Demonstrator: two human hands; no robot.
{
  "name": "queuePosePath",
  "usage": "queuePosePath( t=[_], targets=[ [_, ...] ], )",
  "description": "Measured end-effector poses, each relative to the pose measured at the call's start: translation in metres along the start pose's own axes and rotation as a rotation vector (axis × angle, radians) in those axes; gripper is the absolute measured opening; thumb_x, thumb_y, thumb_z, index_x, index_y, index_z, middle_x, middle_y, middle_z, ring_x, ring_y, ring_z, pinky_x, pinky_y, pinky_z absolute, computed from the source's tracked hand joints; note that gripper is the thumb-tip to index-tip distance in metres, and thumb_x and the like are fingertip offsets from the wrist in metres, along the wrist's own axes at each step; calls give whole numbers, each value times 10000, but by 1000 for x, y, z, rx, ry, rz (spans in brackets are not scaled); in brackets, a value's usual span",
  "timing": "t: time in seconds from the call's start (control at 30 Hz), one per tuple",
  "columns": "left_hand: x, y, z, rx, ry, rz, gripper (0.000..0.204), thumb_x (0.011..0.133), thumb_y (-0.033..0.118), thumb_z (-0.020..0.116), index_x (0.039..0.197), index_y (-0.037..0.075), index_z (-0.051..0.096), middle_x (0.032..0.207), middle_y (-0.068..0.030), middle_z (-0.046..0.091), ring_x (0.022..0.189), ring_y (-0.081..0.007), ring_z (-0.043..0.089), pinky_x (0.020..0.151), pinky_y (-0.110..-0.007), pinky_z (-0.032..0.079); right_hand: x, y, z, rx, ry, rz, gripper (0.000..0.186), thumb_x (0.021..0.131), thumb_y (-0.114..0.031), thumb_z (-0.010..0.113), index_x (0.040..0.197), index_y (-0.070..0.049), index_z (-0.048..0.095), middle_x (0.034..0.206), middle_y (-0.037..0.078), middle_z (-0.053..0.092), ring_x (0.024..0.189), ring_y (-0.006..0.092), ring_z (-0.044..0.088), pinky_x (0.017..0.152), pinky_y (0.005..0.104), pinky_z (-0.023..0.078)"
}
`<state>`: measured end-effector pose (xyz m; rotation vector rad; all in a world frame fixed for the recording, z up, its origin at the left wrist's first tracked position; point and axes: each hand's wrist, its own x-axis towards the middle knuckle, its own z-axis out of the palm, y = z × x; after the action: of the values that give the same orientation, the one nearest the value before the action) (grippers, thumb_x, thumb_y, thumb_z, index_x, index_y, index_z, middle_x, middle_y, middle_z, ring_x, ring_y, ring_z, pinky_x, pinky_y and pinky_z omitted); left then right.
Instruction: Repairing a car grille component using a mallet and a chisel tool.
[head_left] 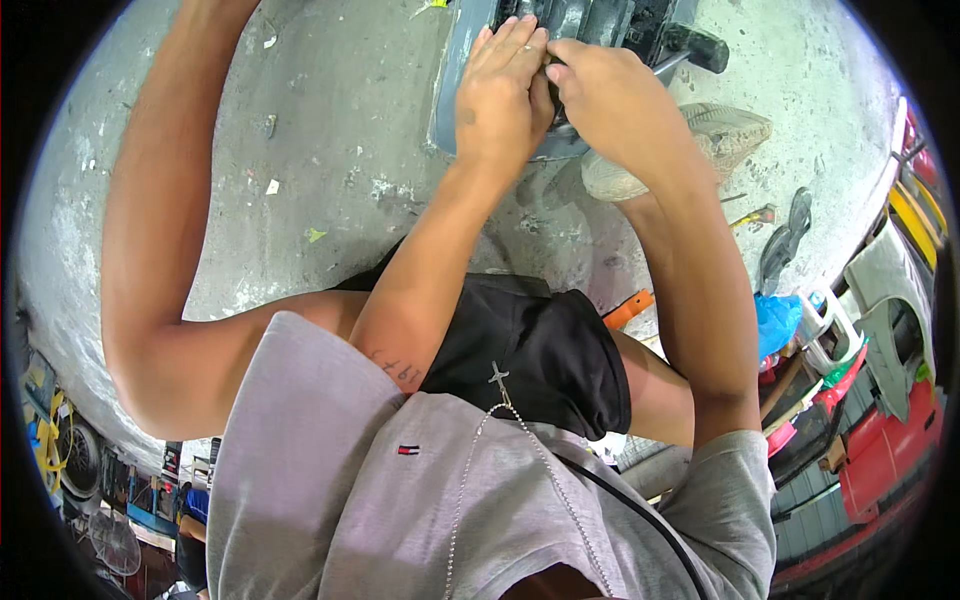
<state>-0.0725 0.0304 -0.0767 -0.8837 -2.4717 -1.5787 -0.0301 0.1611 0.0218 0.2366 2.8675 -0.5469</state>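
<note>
At the top centre a blue-grey panel (447, 95) lies on the ground, with black ribbed parts (580, 22) on it. My left hand (502, 98) rests on these parts, its fingers stretched out side by side and pointing away from me. Close by its fingertips, my right hand (618, 100) is closed, with thumb and forefinger bent together over the dark part. What those fingers grip is hidden from view. Just past the right knuckles lies a tool with a thick black end (698, 48) and a metal shaft; the hand hides where the shaft leads.
My shoe (725, 135) stands beside the panel, near my right wrist. An orange handle (628, 309) shows by my right knee. A dark sandal-like piece (785, 240) lies to the right, near a blue plastic bag (778, 324) and red and grey body panels (890, 450). A wheel (82, 457) stands at lower left.
</note>
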Motion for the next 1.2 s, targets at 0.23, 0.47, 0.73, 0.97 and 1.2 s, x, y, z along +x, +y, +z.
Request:
queuePosePath(
  t=[0.23, 0.47, 0.73, 0.97, 1.2],
  targets=[
    [46, 2, -61, -348, -52, -695, 311, 930, 26, 671, 1231, -46, 643, 1187, -260, 710, 1129, -342, 700, 1013, -431, 516, 13, -8, 2, 224, -76, 258, 286, 1036, -270, 545, 1051, -17, 677, 962, 228, 695, 932, 449, 651, 818, 487, 516],
    [34, -17, -59, -278, -360, -810, 512, 878, 246, 782, 1262, -62, 641, 1070, -197, 748, 970, -258, 729, 877, -353, 547, 28, -11, 2, 70, -107, 168, 258, 1030, -267, 587, 985, -18, 641, 803, 238, 646, 825, 456, 633, 738, 498, 492],
    [29, -27, -42, -458, -283, -871, 394, 873, 171, 796, 1150, -60, 637, 973, -156, 750, 838, -195, 705, 784, -342, 545, 44, -3, -3, 60, -234, 113, 284, 1025, -287, 567, 978, -23, 660, 860, 225, 675, 847, 451, 647, 748, 496, 501],
    [35, -21, -43, -664, -265, -976, 334, 898, 141, 777, 1141, -53, 655, 966, -124, 750, 817, -157, 689, 743, -326, 541, 62, 15, -1, 30, -309, -37, 223, 924, -193, 598, 976, -13, 720, 864, 228, 690, 786, 405, 690, 712, 498, 539],
    [33, -23, -38, -338, -228, -925, 335, 904, 252, 769, 1033, -52, 709, 868, -199, 741, 775, -294, 707, 755, -405, 538, 58, -9, 12, -43, -295, 144, 326, 1003, -279, 555, 921, 11, 681, 909, 264, 677, 900, 474, 646, 844, 540, 496]
  ],
)
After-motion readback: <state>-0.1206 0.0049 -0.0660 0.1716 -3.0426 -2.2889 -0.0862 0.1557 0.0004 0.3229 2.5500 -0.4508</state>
